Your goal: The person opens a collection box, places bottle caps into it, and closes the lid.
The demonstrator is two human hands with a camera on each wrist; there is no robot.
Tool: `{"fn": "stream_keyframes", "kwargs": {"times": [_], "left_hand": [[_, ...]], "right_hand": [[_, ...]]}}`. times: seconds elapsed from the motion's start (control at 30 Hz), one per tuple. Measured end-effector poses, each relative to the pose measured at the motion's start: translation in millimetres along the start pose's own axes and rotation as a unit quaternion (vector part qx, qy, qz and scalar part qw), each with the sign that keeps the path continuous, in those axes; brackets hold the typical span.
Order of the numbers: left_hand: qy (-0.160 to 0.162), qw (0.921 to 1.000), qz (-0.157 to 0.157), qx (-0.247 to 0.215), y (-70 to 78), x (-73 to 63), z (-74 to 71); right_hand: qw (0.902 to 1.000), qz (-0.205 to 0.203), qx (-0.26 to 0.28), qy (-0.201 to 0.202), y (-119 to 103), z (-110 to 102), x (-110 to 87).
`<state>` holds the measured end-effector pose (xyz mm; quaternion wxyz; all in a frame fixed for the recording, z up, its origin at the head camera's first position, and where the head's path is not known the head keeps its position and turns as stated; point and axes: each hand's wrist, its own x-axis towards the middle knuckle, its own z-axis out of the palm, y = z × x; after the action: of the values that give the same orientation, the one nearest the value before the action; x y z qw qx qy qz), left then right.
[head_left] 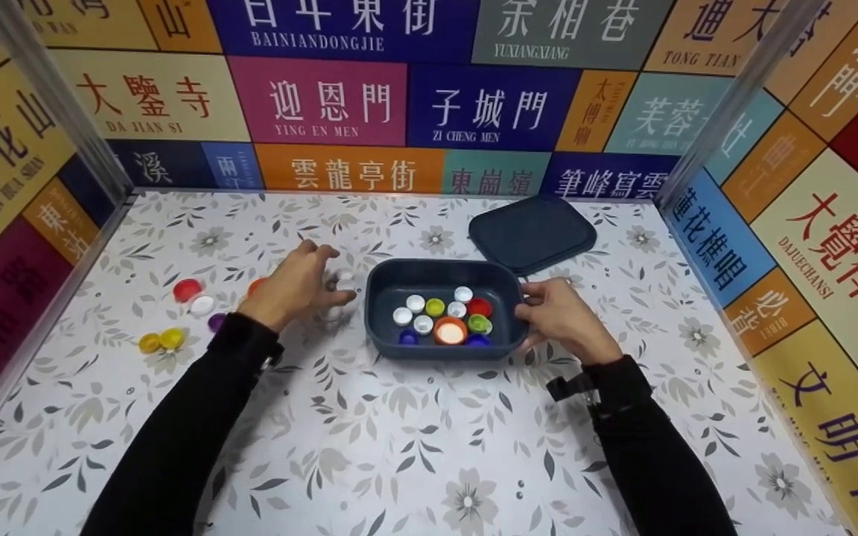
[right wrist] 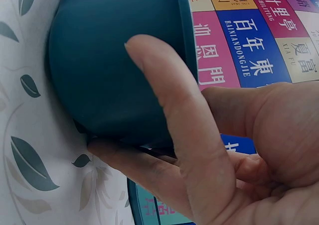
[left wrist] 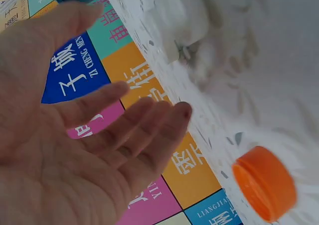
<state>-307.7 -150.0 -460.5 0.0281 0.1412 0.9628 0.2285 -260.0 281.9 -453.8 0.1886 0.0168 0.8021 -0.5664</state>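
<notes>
A dark blue-grey plastic box (head_left: 429,273) stands on the table, with several bottle caps inside in white, yellow-green, red, purple and orange. My right hand (head_left: 559,313) holds its right end; in the right wrist view, fingers touch the outer wall of the box (right wrist: 109,70) and reach low near its base. Left of the box, my left hand (head_left: 301,286) is held with loosely bent fingers and an empty palm. Below those fingers are blurred whitish caps (left wrist: 179,16); I cannot tell their exact shape. An orange cap (left wrist: 264,182) lies beside that hand, partly hidden in the head view.
Further left lie a red cap (head_left: 187,289), a white cap (head_left: 202,305), a purple cap (head_left: 217,321) and two yellow caps (head_left: 171,339). The dark lid (head_left: 533,234) lies behind the box to the right. Panels with printed characters (head_left: 317,104) wall in the flower-patterned table (head_left: 399,454).
</notes>
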Motion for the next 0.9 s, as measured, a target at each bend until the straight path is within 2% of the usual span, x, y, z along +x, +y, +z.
{"fn": "stream_keyframes", "kwargs": {"times": [0.23,0.37,0.47,0.7,0.9], "left_hand": [[-0.07,0.995,-0.052,0.048,6.1,-16.7,9.7],[-0.088,0.9913,-0.074,0.064,7.9,-20.1,13.1],[-0.087,0.9913,-0.076,0.063,9.1,-20.9,13.9],[-0.048,0.9972,-0.036,0.045,7.1,-19.2,16.3],[-0.035,0.9987,-0.026,0.024,3.9,-17.3,18.0]], "right_hand": [[1.0,-0.001,-0.003,0.006,-1.5,1.7,-0.9],[1.0,-0.003,-0.006,0.006,-1.6,2.5,-0.4],[0.9999,-0.007,-0.008,0.004,-1.2,2.5,-0.9],[0.9998,-0.007,-0.015,0.007,-1.3,3.0,-0.6],[0.9998,-0.003,-0.019,0.006,-1.8,3.5,-1.1]]}}
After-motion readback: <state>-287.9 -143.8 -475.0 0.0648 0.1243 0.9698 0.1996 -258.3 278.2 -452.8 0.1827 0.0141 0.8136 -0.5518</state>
